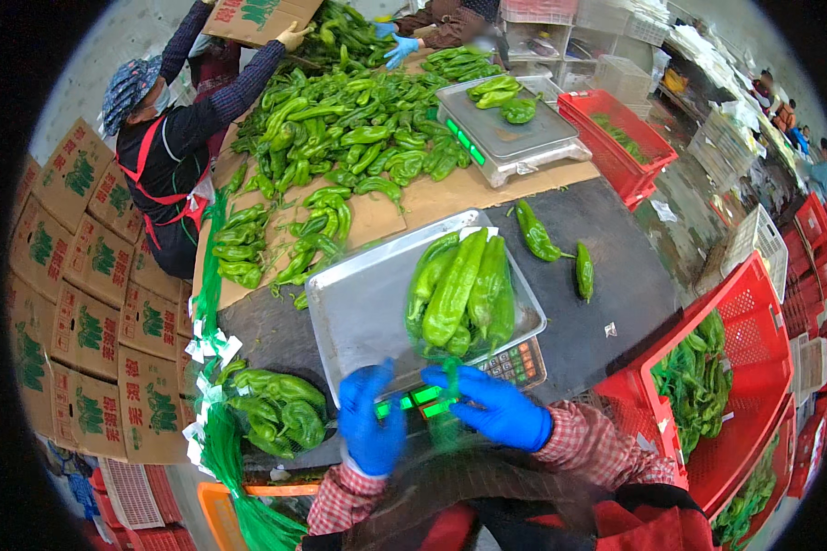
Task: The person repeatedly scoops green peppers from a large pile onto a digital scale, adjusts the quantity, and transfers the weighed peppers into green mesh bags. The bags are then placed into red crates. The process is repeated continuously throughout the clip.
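A green mesh bag of long green peppers (458,289) rests on the metal tray (365,299) of a digital scale. My right hand (499,406), in a blue glove, pinches the gathered neck of that bag at the tray's front edge. Beside it, my blue-gloved left hand (372,420) is raised over the front left of the scale, blurred, with no item visible in it. Between the hands glows the scale's green display (424,399), partly covered by the netting. Left of my left hand lies another netted bundle of peppers (279,413).
Green netting with white tags (210,406) hangs down the table's left edge. Loose peppers (358,124) are heaped ahead, beside a second scale (506,131). A red crate (751,372) holds bagged peppers at right. A co-worker (172,138) lifts a carton (262,17) near stacked cartons (89,317).
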`<control>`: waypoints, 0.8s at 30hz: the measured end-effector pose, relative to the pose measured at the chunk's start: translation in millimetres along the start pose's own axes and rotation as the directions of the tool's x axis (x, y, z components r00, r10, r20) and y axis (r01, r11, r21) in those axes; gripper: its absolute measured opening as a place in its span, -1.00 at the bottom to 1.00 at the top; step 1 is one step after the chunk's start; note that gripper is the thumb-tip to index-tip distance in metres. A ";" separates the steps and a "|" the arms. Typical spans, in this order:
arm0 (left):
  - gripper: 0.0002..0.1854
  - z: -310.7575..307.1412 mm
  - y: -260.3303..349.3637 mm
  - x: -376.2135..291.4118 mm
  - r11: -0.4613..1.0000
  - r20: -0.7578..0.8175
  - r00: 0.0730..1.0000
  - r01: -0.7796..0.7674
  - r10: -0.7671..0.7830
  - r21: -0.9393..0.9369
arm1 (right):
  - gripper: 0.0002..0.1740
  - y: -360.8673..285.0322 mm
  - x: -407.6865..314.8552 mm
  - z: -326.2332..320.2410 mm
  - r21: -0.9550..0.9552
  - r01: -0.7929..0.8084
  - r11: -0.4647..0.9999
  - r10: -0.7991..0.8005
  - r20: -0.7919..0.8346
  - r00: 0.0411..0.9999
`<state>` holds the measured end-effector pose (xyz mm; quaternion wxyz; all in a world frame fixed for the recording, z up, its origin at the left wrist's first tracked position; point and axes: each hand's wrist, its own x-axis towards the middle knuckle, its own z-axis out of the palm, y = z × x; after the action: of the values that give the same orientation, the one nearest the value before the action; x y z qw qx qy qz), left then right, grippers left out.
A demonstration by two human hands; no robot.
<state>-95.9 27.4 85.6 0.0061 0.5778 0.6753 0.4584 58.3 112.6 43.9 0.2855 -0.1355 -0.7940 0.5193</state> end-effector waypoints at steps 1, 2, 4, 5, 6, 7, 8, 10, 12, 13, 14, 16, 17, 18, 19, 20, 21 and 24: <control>-0.59 1.6 10.9 1.4 0.990 0.032 0.990 -0.137 0.137 -0.023 | -0.45 7.0 -3.4 14.9 -0.129 0.078 0.989 -0.083 -0.038 0.996; -0.52 7.1 8.2 1.8 0.966 0.173 0.950 -0.253 0.260 -0.061 | -0.40 9.1 -4.1 23.2 -0.264 0.152 0.952 -0.176 -0.066 0.982; -0.50 14.1 11.4 4.5 0.941 0.355 0.889 -0.332 0.288 0.068 | -0.27 6.0 -6.9 23.0 -0.247 0.153 0.957 -0.115 0.160 0.980; -0.51 18.6 3.6 2.5 0.938 0.373 0.879 -0.342 0.296 0.060 | -0.27 6.8 -6.0 21.0 -0.188 0.134 0.973 -0.091 0.221 0.971; -0.52 20.2 -4.5 1.9 0.953 0.344 0.897 -0.303 0.278 0.018 | -0.30 1.0 -2.4 17.5 -0.041 -0.018 0.999 0.027 0.235 0.972; -0.53 23.7 -12.6 -0.8 0.965 0.318 0.913 -0.259 0.257 -0.035 | -0.34 -9.9 -2.1 12.0 0.100 -0.184 0.978 0.151 0.268 0.951; -0.55 24.5 -16.5 0.0 0.972 0.294 0.927 -0.216 0.233 -0.090 | -0.37 -15.6 -0.5 7.6 0.233 -0.344 0.910 0.263 0.320 0.910; -0.57 26.4 -17.2 -0.9 0.981 0.261 0.952 -0.123 0.160 -0.153 | -0.44 -13.4 -2.1 1.5 0.308 -0.240 0.921 0.177 0.218 0.960; -0.60 26.6 -17.2 2.1 0.981 0.236 0.960 -0.119 0.154 -0.153 | -0.57 -9.2 0.1 -0.4 0.345 -0.147 0.927 0.130 0.073 0.989; -0.61 28.5 -17.1 5.6 0.977 0.231 0.953 -0.167 0.194 -0.134 | -0.64 -15.7 2.4 -8.2 0.569 -0.384 0.727 0.345 0.181 0.921; -0.61 30.6 -18.7 8.0 0.970 0.239 0.945 -0.190 0.222 -0.149 | -0.69 -17.4 2.5 -13.1 0.539 -0.446 0.714 0.400 0.209 0.892; -0.59 33.7 -18.1 9.4 0.965 0.267 0.931 -0.217 0.249 -0.146 | -0.81 -16.6 0.8 -13.8 0.556 -0.444 0.703 0.418 0.181 0.890; -0.58 34.3 -16.7 8.0 0.969 0.295 0.925 -0.210 0.240 -0.130 | -0.82 -17.3 -0.2 -11.9 0.550 -0.423 0.720 0.389 0.185 0.903; -0.57 34.8 -14.5 7.7 0.972 0.320 0.919 -0.206 0.231 -0.111 | -0.83 -18.2 -0.3 -11.3 0.543 -0.399 0.739 0.356 0.189 0.915; -0.56 33.5 -10.7 8.6 0.974 0.346 0.912 -0.220 0.222 -0.045 | -0.84 -19.2 -0.5 -10.4 0.535 -0.375 0.757 0.322 0.194 0.927; -0.54 30.6 -6.0 10.6 0.972 0.371 0.904 -0.236 0.212 0.020 | -0.84 -22.0 -1.0 -9.0 0.484 -0.213 0.849 0.164 0.141 0.976; -0.53 29.1 -3.8 11.1 0.964 0.396 0.897 -0.252 0.199 0.087 | -0.85 -28.6 -0.8 -13.6 0.451 -0.191 0.872 0.082 0.250 0.965; -0.51 30.6 -13.3 3.0 0.975 0.371 0.914 -0.208 0.165 0.078 | -0.84 -45.6 1.0 -15.3 0.464 -0.120 0.878 -0.052 0.342 0.938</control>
<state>-90.7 49.7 61.1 0.0530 0.7137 0.6296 0.3025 70.3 105.2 89.9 0.1576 0.0180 -0.6761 0.7195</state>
